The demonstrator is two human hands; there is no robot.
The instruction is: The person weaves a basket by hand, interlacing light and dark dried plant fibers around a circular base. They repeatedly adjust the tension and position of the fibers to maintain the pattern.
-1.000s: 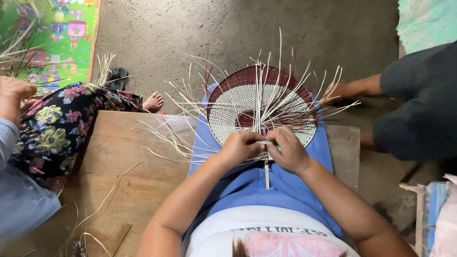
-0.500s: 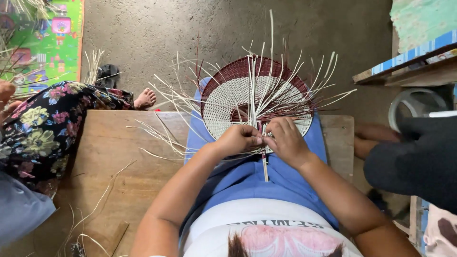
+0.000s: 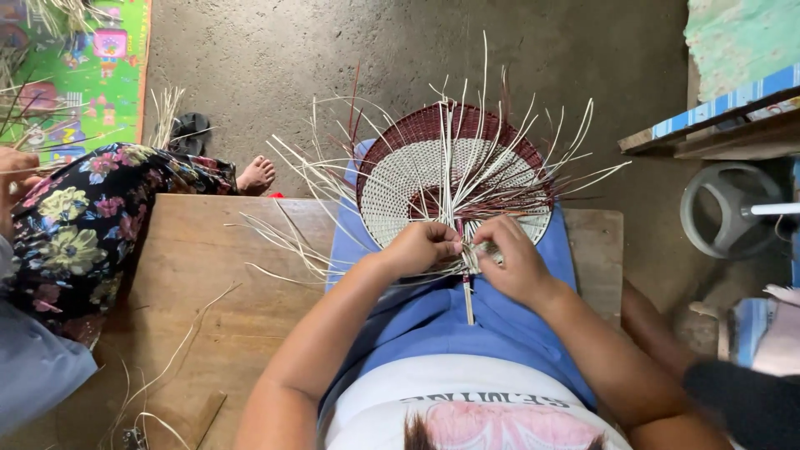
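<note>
Round woven fan (image 3: 417, 179), stiff pale strips (image 3: 533, 150)

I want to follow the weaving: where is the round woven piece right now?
In the head view, the round woven piece lies centre frame on the person's blue-clad lap, just beyond the left hand and right hand, which work its near edge above the wooden bench.

Wooden worktop (image 3: 208, 275) strewn with loose strips (image 3: 179, 354); floral-clothed neighbour (image 3: 79, 225) leftward, green play mat (image 3: 83, 75) beyond, grey steering wheel (image 3: 729, 208) rightward.
</note>
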